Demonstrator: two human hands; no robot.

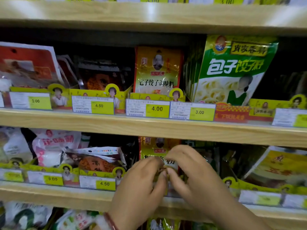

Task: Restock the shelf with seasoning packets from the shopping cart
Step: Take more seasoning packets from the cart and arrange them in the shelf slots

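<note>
Broadly, wooden store shelves (149,128) fill the view, stocked with seasoning packets behind yellow price tags. Biggest is a green dumpling-filling seasoning bag (232,70) on the middle tier, leaning left; beside it stands a yellow dumpling seasoning packet (157,68). One tier lower, a matching yellow seasoning packet (152,146) stands upright in its slot, and both hands meet in front of its lower half. The left hand (141,185) and right hand (187,168) have fingers curled inward, fingertips nearly touching, pinching the packet's front; each grip is narrow. Blur hides exactly how much packet they hold. The shopping cart is out of view. Judging from this, a push too low could buckle the packet against the yellow cardboard divider (99,172), or nudge the slumped orange packet (96,161) next door further over.
</note>
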